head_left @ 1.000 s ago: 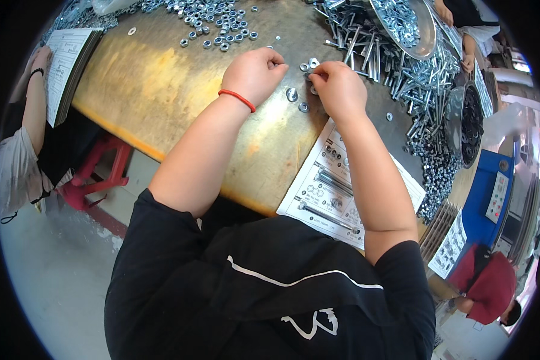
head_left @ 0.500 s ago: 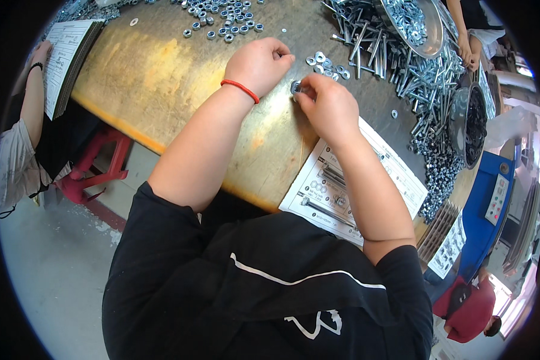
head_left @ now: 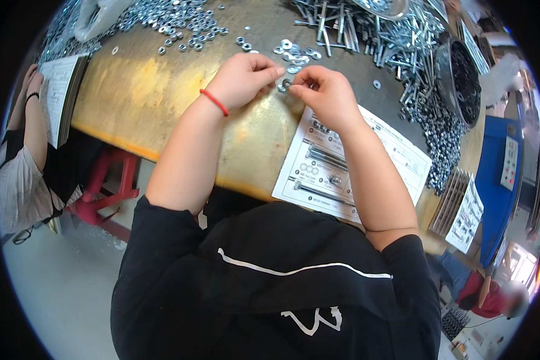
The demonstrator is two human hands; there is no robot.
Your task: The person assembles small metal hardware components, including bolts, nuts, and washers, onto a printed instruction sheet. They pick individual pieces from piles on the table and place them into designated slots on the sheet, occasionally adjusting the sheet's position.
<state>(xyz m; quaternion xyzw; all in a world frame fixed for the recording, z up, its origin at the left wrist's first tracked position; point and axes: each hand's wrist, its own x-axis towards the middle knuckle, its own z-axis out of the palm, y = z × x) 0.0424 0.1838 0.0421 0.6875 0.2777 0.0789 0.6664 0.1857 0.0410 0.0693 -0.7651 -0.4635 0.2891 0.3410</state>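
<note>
Fingertips of left hand (head_left: 243,78) and right hand (head_left: 324,93) meet — both pinching one small washer (head_left: 286,83).

- The sheet (head_left: 366,162) lies on the table (head_left: 144,102), at its near edge.
- Washers (head_left: 294,51) lie just beyond the sheet.
- Nuts (head_left: 180,18) lie far left of it.
- Bolts (head_left: 378,30) are piled beyond it, to the right.
</note>
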